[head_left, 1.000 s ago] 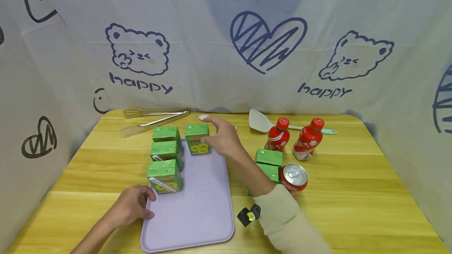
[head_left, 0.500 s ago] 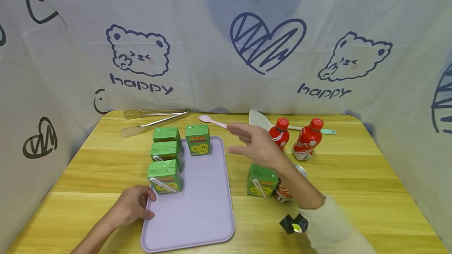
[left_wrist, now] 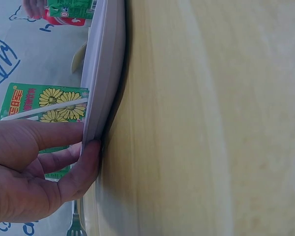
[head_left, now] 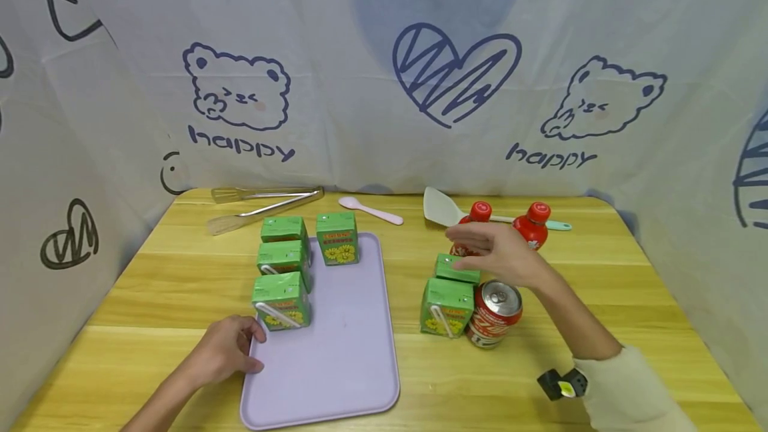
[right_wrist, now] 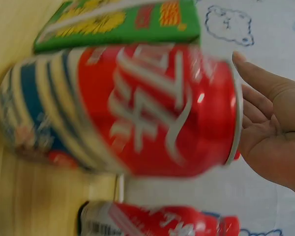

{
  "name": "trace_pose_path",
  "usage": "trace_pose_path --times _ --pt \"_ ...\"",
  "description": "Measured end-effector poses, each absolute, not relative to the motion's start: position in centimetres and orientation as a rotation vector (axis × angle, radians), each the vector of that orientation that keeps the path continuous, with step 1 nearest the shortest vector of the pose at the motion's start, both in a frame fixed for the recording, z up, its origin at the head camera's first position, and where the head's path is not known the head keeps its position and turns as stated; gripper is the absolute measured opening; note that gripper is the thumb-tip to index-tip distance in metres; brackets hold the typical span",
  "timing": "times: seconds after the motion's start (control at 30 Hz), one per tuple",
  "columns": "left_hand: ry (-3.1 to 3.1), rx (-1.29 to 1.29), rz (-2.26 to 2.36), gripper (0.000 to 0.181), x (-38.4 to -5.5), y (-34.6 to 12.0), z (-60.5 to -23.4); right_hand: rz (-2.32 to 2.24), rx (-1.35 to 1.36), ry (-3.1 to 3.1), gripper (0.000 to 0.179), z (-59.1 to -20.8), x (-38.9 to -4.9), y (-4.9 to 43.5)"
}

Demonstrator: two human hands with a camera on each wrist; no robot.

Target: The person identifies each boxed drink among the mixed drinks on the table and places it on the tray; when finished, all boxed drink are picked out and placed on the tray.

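Observation:
A lilac tray point(head_left: 324, 372) lies on the table, and my left hand point(head_left: 225, 350) pinches its left rim between thumb and fingers. Three green drink cartons, the nearest a carton with a white straw point(head_left: 281, 302), stand in a row along the tray's left side. Another green carton point(head_left: 338, 240) is upright at its far end. My right hand point(head_left: 501, 253) hovers with fingers extended and nothing held, above a rear green carton point(head_left: 457, 268) and partly in front of two red bottles. Nearer stand a front green carton point(head_left: 447, 307) and a red soda can point(head_left: 494, 312).
Metal tongs point(head_left: 267, 204) and a pink spoon point(head_left: 371, 211) lie along the back of the table. A white spatula point(head_left: 443, 207) lies behind the red bottles point(head_left: 532, 225). A printed cloth point(head_left: 342, 85) hangs behind the table.
My right hand has let go of the green carton at the tray's far end and moved right, over the other cartons. My left hand stays at the tray rim.

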State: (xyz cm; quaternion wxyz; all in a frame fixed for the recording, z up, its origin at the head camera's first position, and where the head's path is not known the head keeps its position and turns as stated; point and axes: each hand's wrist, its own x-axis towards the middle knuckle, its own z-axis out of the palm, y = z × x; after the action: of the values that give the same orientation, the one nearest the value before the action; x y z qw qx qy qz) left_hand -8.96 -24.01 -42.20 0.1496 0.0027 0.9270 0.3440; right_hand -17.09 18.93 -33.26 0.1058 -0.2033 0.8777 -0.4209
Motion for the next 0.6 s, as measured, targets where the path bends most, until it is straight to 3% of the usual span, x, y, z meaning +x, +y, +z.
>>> trace_pose_path --times 0.6 --pt "2.651 -0.008 0.985 0.036 -9.0 -24.0 -42.2 -1.042 -0.611 2.486 0.048 -34.7 -18.0 21.9"
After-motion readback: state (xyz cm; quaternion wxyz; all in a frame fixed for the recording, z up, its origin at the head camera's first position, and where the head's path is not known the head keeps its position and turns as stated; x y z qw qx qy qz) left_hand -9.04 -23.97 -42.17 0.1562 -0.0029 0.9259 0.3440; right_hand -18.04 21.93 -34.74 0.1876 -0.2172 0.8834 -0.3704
